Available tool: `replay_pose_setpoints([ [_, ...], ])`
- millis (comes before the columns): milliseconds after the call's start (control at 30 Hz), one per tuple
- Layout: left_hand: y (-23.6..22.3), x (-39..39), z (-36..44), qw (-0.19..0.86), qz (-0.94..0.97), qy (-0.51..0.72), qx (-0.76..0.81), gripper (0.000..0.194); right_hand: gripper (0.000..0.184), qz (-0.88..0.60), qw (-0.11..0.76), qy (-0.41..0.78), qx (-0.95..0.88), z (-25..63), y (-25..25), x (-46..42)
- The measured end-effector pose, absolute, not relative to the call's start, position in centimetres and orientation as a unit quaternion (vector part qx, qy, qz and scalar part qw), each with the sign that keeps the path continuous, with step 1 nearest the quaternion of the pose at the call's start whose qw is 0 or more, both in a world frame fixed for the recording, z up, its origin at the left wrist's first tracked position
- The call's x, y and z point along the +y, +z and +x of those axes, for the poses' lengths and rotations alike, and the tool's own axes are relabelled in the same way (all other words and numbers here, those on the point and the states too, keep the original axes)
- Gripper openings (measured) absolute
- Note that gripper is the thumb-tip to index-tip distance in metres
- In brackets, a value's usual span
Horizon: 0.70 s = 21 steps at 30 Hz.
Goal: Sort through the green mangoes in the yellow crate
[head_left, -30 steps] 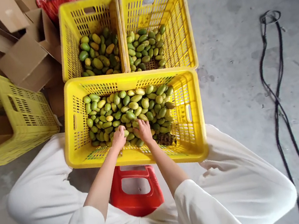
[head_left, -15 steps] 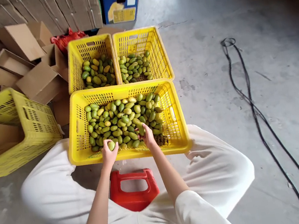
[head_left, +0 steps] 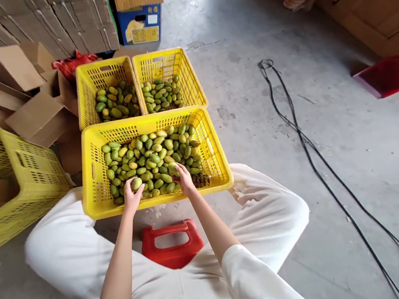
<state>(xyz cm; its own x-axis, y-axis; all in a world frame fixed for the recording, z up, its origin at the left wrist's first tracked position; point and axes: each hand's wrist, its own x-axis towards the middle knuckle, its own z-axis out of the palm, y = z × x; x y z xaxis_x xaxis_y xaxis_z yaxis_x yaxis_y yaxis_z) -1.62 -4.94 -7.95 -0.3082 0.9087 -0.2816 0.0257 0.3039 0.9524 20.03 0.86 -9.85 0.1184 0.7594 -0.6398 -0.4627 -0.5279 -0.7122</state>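
Observation:
A yellow plastic crate (head_left: 160, 202) full of small green and yellowish mangoes (head_left: 147, 155) sits in front of me, close to my knees. My left hand (head_left: 131, 196) is at its near side, with fingers curled around a pale green mango (head_left: 137, 183). To the right of it, my right hand (head_left: 185, 178) grips another green mango (head_left: 173, 169) over the pile. Some of that hand's fingers are hidden behind the fruit. A dark, bumpy patch (head_left: 201, 180) shows at the crate's near right corner; I cannot tell what it is.
Two smaller yellow crates (head_left: 139, 85) with mangoes stand against the far side. At left are another yellow crate (head_left: 41, 164) and a heap of cardboard boxes (head_left: 37, 117). A red stool (head_left: 175, 259) shows between my legs. Black cable (head_left: 301, 136) lies across the floor at right.
The view has swung right, so the crates appear further left and a wooden cabinet and red object show at right. Each hand still holds a mango; the right one's fruit is turned differently.

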Motion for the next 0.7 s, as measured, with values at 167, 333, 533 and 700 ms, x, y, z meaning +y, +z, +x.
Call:
replay_pose_setpoints([
  [167,-6.6,-4.7,-1.9,0.575,0.270,0.473,0.610,0.055,0.047,-0.571,0.493,0.653,-0.065,20.5,-10.3,0.9],
  [333,-6.0,-4.7,-2.0,0.601,0.255,0.438,0.618,0.045,0.029,-0.507,0.539,0.673,-0.017,21.1,-10.5,0.9],
  [533,-5.6,-4.6,-2.0,0.594,0.274,0.421,0.628,0.036,0.017,-0.432,0.552,0.713,-0.004,21.6,-10.3,0.7],
  [700,-6.0,-4.3,-2.3,0.586,0.246,0.427,0.643,0.034,0.025,-0.448,0.523,0.725,-0.022,21.4,-9.9,0.4],
])
